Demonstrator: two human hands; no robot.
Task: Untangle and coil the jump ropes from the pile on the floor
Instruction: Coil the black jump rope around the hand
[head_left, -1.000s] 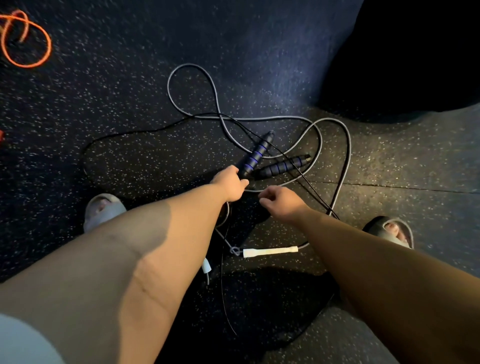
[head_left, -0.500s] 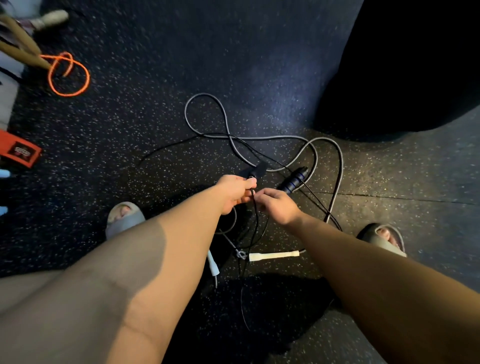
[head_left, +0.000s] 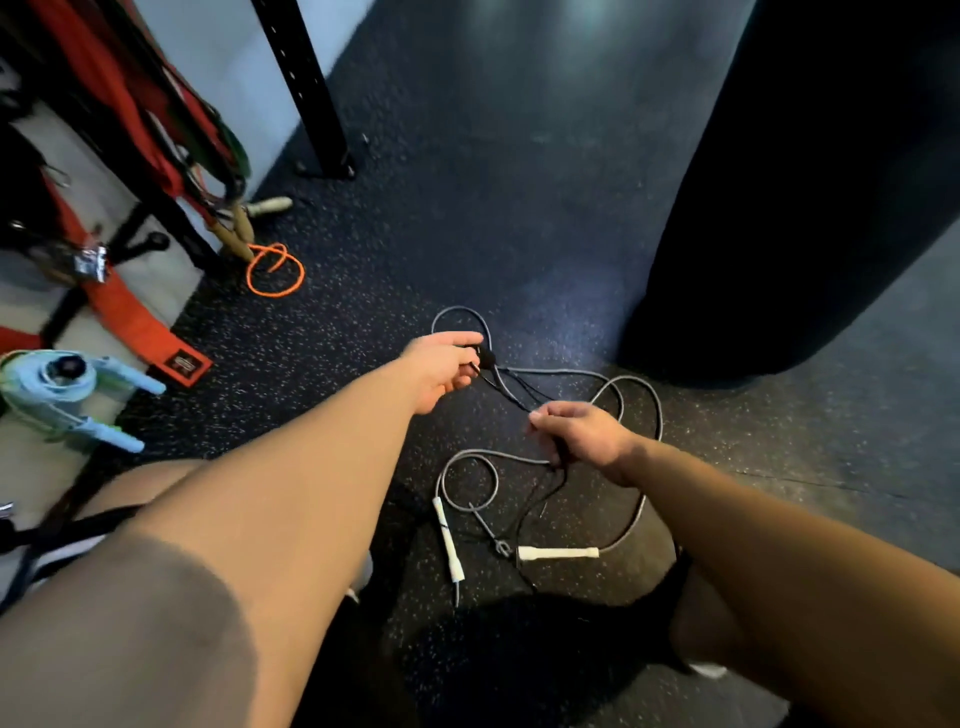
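Holds the black rope (head_left: 511, 392) up off the floor now, left of the big dark bag (head_left: 805, 208), where a second ago its two dark handles lay flat among the grey loops. Grips one black handle (head_left: 487, 358) in the left hand (head_left: 441, 371), fingers curled under it and thumb along the top, on the side away from the bag. Pinches the thin black cord in the right hand (head_left: 582, 434), nearer the bag's foot, fingers folded in. Shows something dark under that palm, probably the second handle, though cannot tell for sure. Strings a few black strands slack between the two hands and lets more hang from the right one to the floor. Leaves the grey rope (head_left: 657, 415) in loose loops just beside the bag's base, on its left and near side, with both white handles (head_left: 558, 552) flat on the floor at the near edge of the tangle. Crosses black over grey below the right hand, so by the look of it not yet parted. Marks a start on the untangling: black rope singled out and raised, ready to be drawn clear of the grey, with no coiling begun. Leaves the orange rope (head_left: 275, 270) well to the left of the bag, in a small ring of its own.
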